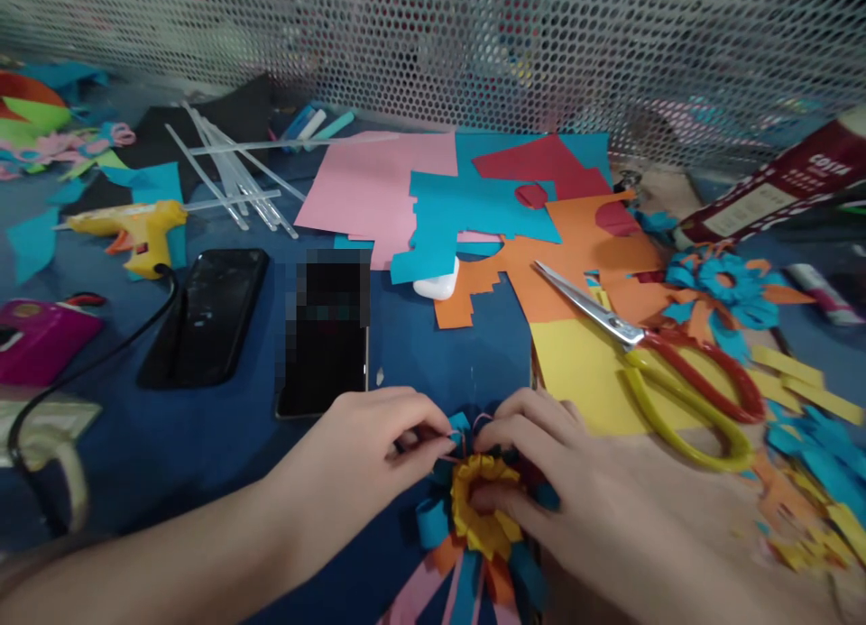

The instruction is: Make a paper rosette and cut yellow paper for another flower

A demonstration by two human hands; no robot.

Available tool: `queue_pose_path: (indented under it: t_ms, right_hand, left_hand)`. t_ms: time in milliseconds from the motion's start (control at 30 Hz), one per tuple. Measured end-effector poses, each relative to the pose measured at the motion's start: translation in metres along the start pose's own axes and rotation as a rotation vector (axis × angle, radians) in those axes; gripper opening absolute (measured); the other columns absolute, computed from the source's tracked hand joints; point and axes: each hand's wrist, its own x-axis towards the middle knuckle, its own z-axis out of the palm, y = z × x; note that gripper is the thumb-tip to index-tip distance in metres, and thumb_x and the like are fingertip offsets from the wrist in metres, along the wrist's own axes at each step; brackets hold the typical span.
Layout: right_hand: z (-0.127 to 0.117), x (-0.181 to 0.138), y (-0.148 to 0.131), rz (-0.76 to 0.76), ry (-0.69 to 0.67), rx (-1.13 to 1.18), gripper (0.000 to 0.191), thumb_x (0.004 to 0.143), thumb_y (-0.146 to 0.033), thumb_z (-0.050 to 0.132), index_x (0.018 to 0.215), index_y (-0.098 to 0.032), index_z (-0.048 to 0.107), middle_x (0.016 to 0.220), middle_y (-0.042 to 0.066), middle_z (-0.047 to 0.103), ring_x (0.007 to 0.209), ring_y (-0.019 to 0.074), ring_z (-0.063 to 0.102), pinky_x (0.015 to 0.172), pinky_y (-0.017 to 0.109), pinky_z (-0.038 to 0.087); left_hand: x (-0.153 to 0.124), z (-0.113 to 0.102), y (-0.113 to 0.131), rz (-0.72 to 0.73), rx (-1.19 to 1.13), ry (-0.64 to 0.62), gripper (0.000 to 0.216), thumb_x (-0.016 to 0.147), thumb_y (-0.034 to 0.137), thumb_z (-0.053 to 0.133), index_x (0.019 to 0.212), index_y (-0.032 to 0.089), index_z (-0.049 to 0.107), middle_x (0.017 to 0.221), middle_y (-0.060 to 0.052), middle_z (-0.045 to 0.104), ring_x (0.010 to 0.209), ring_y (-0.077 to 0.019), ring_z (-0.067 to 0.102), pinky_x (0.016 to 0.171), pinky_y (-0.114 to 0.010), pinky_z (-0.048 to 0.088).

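A paper flower [487,546] with a yellow ruffled centre, blue loops and pink, blue and orange strips hanging toward me lies at the bottom middle. My left hand [379,445] is at its upper left, thumb and index finger pinched on what looks like a thin pink strand by a small blue paper piece [460,423]. My right hand [561,472] grips the flower from the right, thumb pressed into the yellow centre and fingers at its far edge. The flower's underside is hidden. Right of my hands, scissors [632,336] with red and yellow handles lie on coloured paper.
Left stand a yellow glue gun [139,228] with a black cord, clear glue sticks [234,170] and two phones, one black [209,314], another dark [328,354]. Coloured paper [379,179] lies ahead, before a perforated metal panel [433,48]. A dark red tube [778,179] leans at right.
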Motion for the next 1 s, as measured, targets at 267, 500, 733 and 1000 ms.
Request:
queue_pose_path:
  t_ms: [267, 500, 733, 1000]
  right_hand:
    - [-0.02, -0.017, -0.01, -0.289, 0.096, -0.323, 0.033, 0.093, -0.018, 0.035, 0.08, -0.022, 0.065, 0.067, 0.0, 0.063, 0.058, 0.0139, 0.056, 0.051, 0.027, 0.041]
    - [-0.011, -0.03, -0.012, -0.428, 0.007, -0.606, 0.03, 0.085, -0.009, 0.043, 0.107, -0.014, 0.063, 0.077, 0.005, 0.068, 0.063, 0.0156, 0.06, 0.059, 0.029, 0.047]
    - [-0.006, -0.03, -0.012, -0.43, -0.012, -0.635, 0.03, 0.084, -0.011, 0.046, 0.111, -0.014, 0.061, 0.076, 0.005, 0.068, 0.065, 0.0168, 0.06, 0.057, 0.029, 0.045]
    - [0.002, -0.031, -0.007, -0.449, 0.005, -0.609, 0.028, 0.082, -0.013, 0.048, 0.108, -0.012, 0.06, 0.074, 0.005, 0.066, 0.06, 0.016, 0.058, 0.051, 0.028, 0.038]
  left_hand:
    - [0.0, -0.001, 0.002, -0.033, -0.037, -0.001, 0.013, 0.082, 0.028, 0.055, 0.083, 0.019, 0.065, 0.074, 0.001, 0.067, 0.065, -0.0118, 0.065, 0.059, -0.018, 0.051]
    - [-0.001, 0.002, -0.001, -0.042, -0.093, -0.002, 0.017, 0.083, 0.032, 0.054, 0.085, 0.019, 0.064, 0.07, 0.001, 0.064, 0.056, -0.0104, 0.063, 0.055, -0.019, 0.052]
    - [-0.001, 0.002, 0.001, -0.066, -0.137, -0.014, 0.017, 0.082, 0.032, 0.055, 0.085, 0.018, 0.064, 0.071, 0.001, 0.063, 0.055, -0.0105, 0.063, 0.054, -0.02, 0.053]
    - [0.001, 0.005, -0.002, -0.068, -0.167, -0.005, 0.021, 0.081, 0.037, 0.056, 0.087, 0.017, 0.062, 0.068, 0.001, 0.061, 0.056, -0.0113, 0.063, 0.053, -0.021, 0.054]
